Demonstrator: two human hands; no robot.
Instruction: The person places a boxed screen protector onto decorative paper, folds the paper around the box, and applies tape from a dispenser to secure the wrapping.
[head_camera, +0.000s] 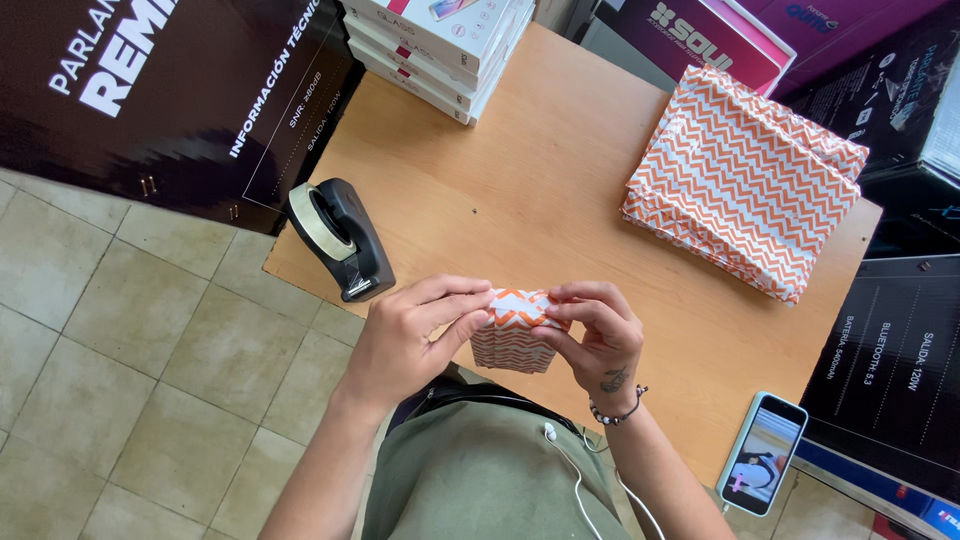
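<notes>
A small package wrapped in orange-and-white zigzag paper is being held just above the near edge of the wooden table. The left hand is pinching its left end and the right hand is pinching its right top fold. Left of the package, a black tape dispenser is sitting; beyond it to the right, a stack of matching paper is lying, and a phone is resting at its near right.
</notes>
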